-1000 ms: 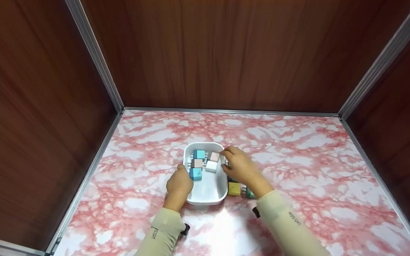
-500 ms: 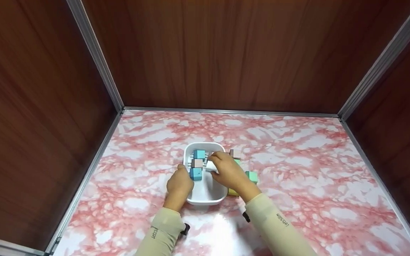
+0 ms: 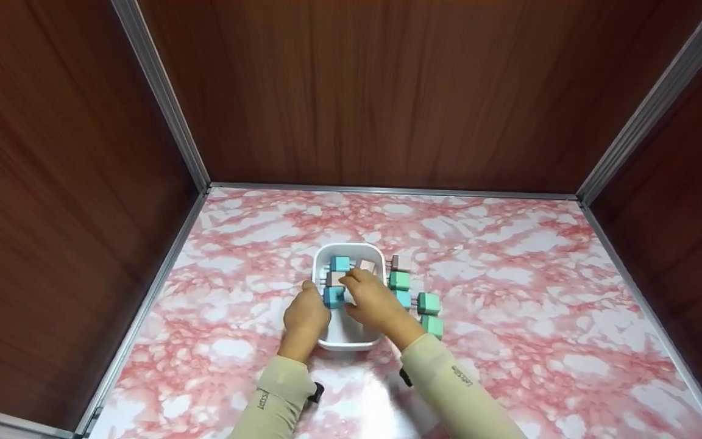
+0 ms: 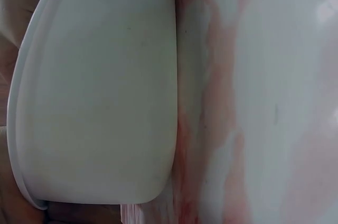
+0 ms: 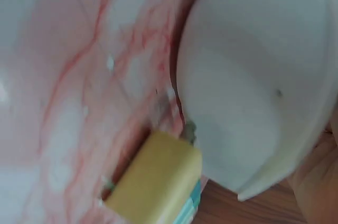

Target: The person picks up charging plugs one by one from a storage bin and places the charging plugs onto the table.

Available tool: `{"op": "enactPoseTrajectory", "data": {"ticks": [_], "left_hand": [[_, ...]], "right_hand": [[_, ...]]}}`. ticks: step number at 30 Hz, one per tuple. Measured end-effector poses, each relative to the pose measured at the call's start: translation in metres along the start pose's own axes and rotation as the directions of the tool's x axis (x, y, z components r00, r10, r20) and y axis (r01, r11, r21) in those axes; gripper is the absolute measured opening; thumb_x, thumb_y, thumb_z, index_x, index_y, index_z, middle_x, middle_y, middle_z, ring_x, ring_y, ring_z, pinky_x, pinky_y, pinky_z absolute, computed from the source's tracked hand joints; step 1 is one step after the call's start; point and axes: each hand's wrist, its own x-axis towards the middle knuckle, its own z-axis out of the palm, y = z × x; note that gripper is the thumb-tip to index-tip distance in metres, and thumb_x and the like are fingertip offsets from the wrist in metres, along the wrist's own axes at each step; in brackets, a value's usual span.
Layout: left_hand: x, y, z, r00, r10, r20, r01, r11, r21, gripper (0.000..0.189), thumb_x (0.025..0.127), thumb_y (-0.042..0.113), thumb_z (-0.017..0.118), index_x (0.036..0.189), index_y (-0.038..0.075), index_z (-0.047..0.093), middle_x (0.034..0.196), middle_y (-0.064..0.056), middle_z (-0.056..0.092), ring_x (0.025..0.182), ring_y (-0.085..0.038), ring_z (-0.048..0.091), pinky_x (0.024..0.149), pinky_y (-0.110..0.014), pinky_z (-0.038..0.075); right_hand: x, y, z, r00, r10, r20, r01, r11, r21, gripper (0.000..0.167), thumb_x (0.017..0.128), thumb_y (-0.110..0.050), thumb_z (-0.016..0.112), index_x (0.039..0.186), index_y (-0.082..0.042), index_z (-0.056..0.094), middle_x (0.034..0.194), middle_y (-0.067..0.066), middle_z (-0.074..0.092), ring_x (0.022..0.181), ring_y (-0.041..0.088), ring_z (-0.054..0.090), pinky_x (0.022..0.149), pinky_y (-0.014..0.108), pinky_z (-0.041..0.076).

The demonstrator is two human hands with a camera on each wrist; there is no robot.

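Observation:
My left hand [image 3: 307,314] grips the left rim of a white plastic tub [image 3: 348,347], thumb over the edge. My right hand [image 3: 376,302] reaches down inside the tub, fingers curled and fingertips beside a blue charger plug [image 3: 333,297]; what lies between them is hidden, and I cannot tell whether it pinches anything. Behind it in the tub sit a pink-grey plug [image 3: 335,279], another blue plug [image 3: 340,263] and a pale pink plug [image 3: 365,266]. The left wrist view shows the tub's outer wall [image 4: 100,92]. A yellow plug [image 5: 156,179] lies beside the tub in the right wrist view.
Right of the tub, on the red-and-white marbled table [image 3: 509,286], lie a pinkish plug [image 3: 402,263], several green plugs [image 3: 429,303] and a light-blue plug [image 3: 403,299]. Wooden panels [image 3: 387,91] with metal framing close off the back and both sides.
My right hand has moved left, from the tub's right rim to over the blue plug inside, uncovering several plugs on the table. The left hand keeps its grip; the tub has hardly moved.

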Motion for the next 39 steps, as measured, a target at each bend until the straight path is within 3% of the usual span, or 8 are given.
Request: {"op": "enactPoseTrajectory", "data": {"ticks": [12,20,26,39], "left_hand": [[-0.001,0.0,0.0,1.0,-0.007,-0.012,0.007,1.0,-0.007,0.046,0.089,0.011,0.068,0.13,-0.002,0.051,0.102,-0.018,0.074,0.091,-0.036,0.073,0.076,-0.055,0.055],[-0.004,0.001,-0.003,0.998,0.011,-0.059,-0.012,1.0,-0.011,0.037,0.086,0.01,0.069,0.117,0.0,0.054,0.098,-0.02,0.075,0.09,-0.038,0.074,0.075,-0.055,0.056],[-0.004,0.0,0.0,0.998,0.014,-0.066,-0.015,1.0,-0.01,0.035,0.088,0.014,0.068,0.117,0.0,0.054,0.097,-0.019,0.075,0.089,-0.038,0.073,0.074,-0.056,0.055],[-0.003,0.0,0.001,0.997,0.019,-0.071,-0.021,1.0,-0.022,0.033,0.089,0.013,0.065,0.118,0.0,0.055,0.096,-0.019,0.075,0.088,-0.038,0.073,0.073,-0.056,0.055]], "right_hand": [[0.008,-0.015,0.02,1.0,-0.007,0.027,0.009,0.996,-0.093,0.045,0.077,-0.007,0.081,0.119,-0.003,0.068,0.11,0.009,0.062,0.101,0.026,0.063,0.093,0.04,0.052],[0.014,-0.022,0.026,0.999,0.004,0.054,0.004,0.99,-0.144,0.043,0.08,-0.008,0.077,0.122,-0.002,0.067,0.113,0.009,0.062,0.104,0.027,0.062,0.097,0.041,0.05],[0.016,-0.025,0.031,0.994,0.038,0.098,-0.019,0.983,-0.183,0.036,0.087,-0.012,0.073,0.121,-0.004,0.068,0.115,0.008,0.062,0.105,0.027,0.061,0.096,0.041,0.051],[0.02,-0.03,0.031,0.993,0.081,0.087,-0.061,0.977,-0.206,0.031,0.087,-0.007,0.071,0.118,-0.005,0.068,0.113,0.008,0.062,0.106,0.028,0.061,0.094,0.042,0.052]]}}
